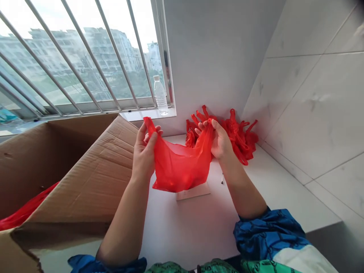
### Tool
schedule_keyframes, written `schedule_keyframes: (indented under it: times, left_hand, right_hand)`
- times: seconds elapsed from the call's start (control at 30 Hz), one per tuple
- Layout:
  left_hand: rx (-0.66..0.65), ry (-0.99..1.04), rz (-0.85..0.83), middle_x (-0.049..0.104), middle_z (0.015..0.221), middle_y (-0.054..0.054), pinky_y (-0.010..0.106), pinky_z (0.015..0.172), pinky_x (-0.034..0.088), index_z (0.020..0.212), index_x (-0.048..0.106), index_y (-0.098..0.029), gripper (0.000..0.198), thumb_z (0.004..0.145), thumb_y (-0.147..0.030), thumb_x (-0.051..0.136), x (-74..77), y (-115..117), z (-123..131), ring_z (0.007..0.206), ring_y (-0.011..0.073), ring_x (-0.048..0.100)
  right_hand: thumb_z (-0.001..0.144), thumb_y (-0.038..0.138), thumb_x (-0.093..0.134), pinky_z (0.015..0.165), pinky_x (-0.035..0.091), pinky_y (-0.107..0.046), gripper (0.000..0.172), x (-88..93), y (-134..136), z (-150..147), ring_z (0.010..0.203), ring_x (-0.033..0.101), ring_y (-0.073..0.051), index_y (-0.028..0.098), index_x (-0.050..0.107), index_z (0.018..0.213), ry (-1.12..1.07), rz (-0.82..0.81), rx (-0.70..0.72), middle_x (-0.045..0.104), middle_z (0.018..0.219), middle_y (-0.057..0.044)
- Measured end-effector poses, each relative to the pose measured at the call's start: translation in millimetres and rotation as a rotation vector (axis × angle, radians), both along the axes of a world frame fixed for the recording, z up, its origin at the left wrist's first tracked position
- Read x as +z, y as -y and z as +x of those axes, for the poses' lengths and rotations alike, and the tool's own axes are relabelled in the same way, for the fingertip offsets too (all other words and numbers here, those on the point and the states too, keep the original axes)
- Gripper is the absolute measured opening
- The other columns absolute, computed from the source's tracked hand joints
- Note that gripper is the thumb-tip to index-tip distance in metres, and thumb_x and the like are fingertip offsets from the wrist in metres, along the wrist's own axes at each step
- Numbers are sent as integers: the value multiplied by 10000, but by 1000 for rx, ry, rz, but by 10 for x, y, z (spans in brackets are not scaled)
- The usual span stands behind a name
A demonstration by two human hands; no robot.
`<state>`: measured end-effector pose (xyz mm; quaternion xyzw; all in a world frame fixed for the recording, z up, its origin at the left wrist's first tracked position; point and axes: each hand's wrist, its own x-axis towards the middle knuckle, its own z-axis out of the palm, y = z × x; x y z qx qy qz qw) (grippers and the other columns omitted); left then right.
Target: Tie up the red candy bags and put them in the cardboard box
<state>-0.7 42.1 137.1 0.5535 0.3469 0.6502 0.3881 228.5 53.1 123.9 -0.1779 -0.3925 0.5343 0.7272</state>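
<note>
Both my hands hold one thin red plastic bag [180, 167] up above a white counter [199, 223]. My left hand [145, 151] pinches the bag's left handle, fingers closed on it. My right hand [217, 140] grips the right handle the same way, and the bag hangs stretched between them. Just behind my right hand lies a heap of knotted red bags [239, 134] in the counter's far corner. Under the hanging bag a small pale card [193, 192] rests flat on the counter.
A large open cardboard box [71, 178] fills the left, with red plastic [25, 210] showing inside. A clear water bottle [160, 95] stands on the sill of a barred window [85, 64]. Tiled wall [313, 106] runs along the right.
</note>
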Motion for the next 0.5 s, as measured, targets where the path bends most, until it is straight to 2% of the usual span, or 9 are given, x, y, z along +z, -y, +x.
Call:
schedule_keyframes:
  times: [0.1,0.17,0.23,0.3,0.37,0.4,0.47,0.5]
  left_hand:
    - [-88,-52,33,708,1010,38,280,726,556,1469,421,-382,586,922,-442,624,-68,15,113,780,143,655]
    - [-139,-41,32,654,783,-1,269,670,535,1460,454,-335,553,937,-440,602,-159,-2,183,607,109,548]
    - [-203,-57,-2,563,651,-33,248,614,493,1428,509,-292,515,951,-475,570,-277,-36,246,538,94,453]
    - [-288,-112,-65,516,612,-30,233,555,432,1374,576,-246,535,960,-574,494,-402,-71,300,537,99,429]
    - [-401,-180,-143,501,605,-12,230,505,370,1300,641,-195,673,937,-702,388,-513,-94,344,544,110,428]
    - [-461,-209,-179,489,596,-7,232,489,348,1263,663,-171,751,918,-752,335,-560,-100,362,539,113,420]
    - [-555,-233,-221,449,567,-14,232,473,326,1221,675,-142,828,901,-790,272,-633,-99,382,519,113,399]
    - [-579,-235,-221,434,560,-22,228,473,324,1225,663,-141,797,913,-771,289,-659,-93,384,516,112,401]
  right_hand:
    - [864,418,711,977,554,-413,254,-40,75,-58,1088,669,-207,300,654,1082,101,112,0,679,1226,5]
    - [861,434,721,949,565,-412,410,-108,126,-99,1072,668,-210,336,610,1243,230,138,36,586,1392,-9]
    - [842,443,745,959,554,-416,567,-211,161,-149,1110,642,-218,366,538,1364,404,119,50,503,1482,-21]
    - [807,444,783,1036,497,-424,658,-336,174,-208,1240,560,-237,365,515,1403,578,109,22,455,1513,-31]
    - [788,460,797,1071,463,-415,663,-459,169,-273,1317,488,-248,332,547,1388,671,108,3,432,1514,-48]
    - [788,479,791,1038,486,-399,629,-512,161,-304,1292,506,-247,309,583,1357,681,103,17,449,1491,-61]
    - [816,522,751,865,560,-357,528,-593,138,-352,1071,624,-220,260,661,1265,658,72,112,580,1323,-86]
    - [834,543,723,748,566,-328,480,-620,123,-365,897,650,-191,234,698,1201,643,49,172,656,1155,-83]
